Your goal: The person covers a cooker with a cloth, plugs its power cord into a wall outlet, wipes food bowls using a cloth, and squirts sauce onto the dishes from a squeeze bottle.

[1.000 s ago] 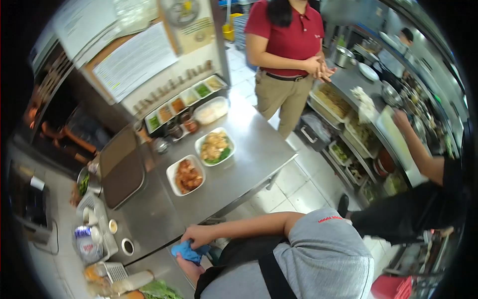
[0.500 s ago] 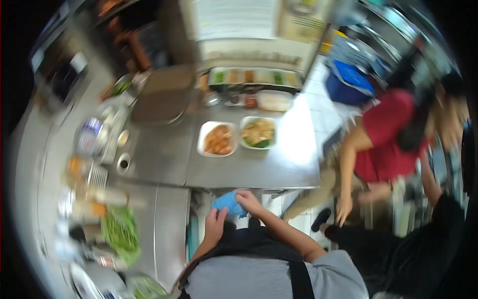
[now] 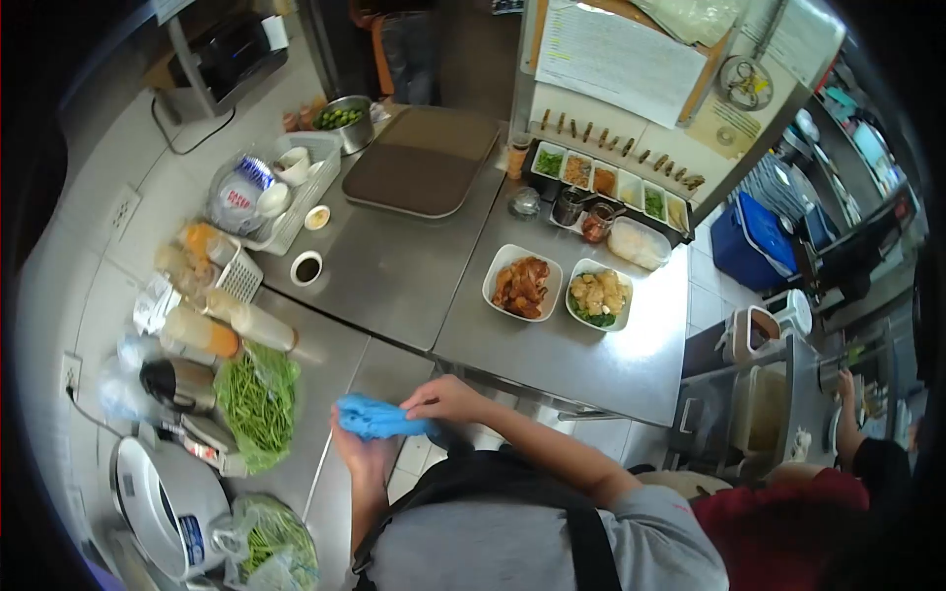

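Blue bundle, one; held in two bare hands, in front of the body, near the steel table [image 3: 572, 366].
Thin and crumpled, possibly a glove or a cloth, the blue bundle [image 3: 372, 418] is pinched at one end by the narrowed fingers of the right hand [image 3: 448, 399]; its other end is set against the left hand [image 3: 363, 455], whose fingers are covered, so whether they are closed cannot be told. Handling appears unfinished: the bundle is neither smoothed flat nor put down. Two white bowls, filled, side by side, untouched: browned meat [image 3: 522, 286] in one, golden pieces [image 3: 599, 292] over greens in the other. Bagged green vegetables [image 3: 258, 404] are placed beyond the left hand.
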Demonstrator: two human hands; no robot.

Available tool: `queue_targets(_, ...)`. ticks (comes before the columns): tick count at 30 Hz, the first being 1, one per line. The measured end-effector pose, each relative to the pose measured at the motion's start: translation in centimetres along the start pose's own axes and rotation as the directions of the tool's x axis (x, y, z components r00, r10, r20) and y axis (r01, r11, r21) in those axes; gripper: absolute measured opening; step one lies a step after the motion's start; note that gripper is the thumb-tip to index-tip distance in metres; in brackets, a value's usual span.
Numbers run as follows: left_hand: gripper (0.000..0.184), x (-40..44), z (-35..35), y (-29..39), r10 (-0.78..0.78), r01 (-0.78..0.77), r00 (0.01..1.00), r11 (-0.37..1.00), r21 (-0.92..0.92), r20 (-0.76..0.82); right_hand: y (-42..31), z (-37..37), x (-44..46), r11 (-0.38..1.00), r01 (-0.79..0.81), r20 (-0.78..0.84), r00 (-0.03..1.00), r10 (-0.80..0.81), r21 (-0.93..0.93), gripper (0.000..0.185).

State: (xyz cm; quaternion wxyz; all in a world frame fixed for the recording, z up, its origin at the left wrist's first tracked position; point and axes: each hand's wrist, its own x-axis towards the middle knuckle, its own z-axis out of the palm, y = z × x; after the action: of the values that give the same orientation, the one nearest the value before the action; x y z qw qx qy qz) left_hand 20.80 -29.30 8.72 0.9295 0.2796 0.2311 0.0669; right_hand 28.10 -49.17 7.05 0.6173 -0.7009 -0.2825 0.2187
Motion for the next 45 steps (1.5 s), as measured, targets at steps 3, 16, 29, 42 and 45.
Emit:
queue_targets(3, 0.039, 2.7, -2.7, 4.6, 0.234, -0.222, 0.969, 0.965, 0.14, -0.082, 0.0, -2.6, 1.7, 0.985, -0.069, 0.051, 0.996, 0.078, -0.16, 0.025)
queue_targets(16, 0.059, 9.1, -6.8, 8.4, 0.371, -0.035, 0.906, -0.413, 0.91, 0.203, -3.1, -40.2, -9.0, 0.783, -0.576, -0.955, 0.289, -0.075, -0.236, 0.022)
queue_targets(29, 0.035, 4.9, 2.8, -1.3, 0.276, -0.142, 0.925, -0.385, 0.912, 0.261, -1.9, -61.9, -12.8, 0.184, -0.943, -0.958, 0.257, -0.128, -0.278, 0.045)
queue_targets(42, 0.033, 4.5, 8.3, -6.6, 0.219, -0.205, 0.938, -0.274, 0.94, 0.269, -3.5, -58.2, -12.8, 0.553, -0.611, -0.806, 0.274, -0.524, -0.567, 0.028)
queue_targets(45, 0.032, 5.4, 9.0, -7.4, 0.139, -0.26, 0.943, -0.261, 0.93, 0.302, -4.4, -47.1, -7.8, 0.597, -0.581, -0.828, 0.459, -0.321, -0.553, 0.026)
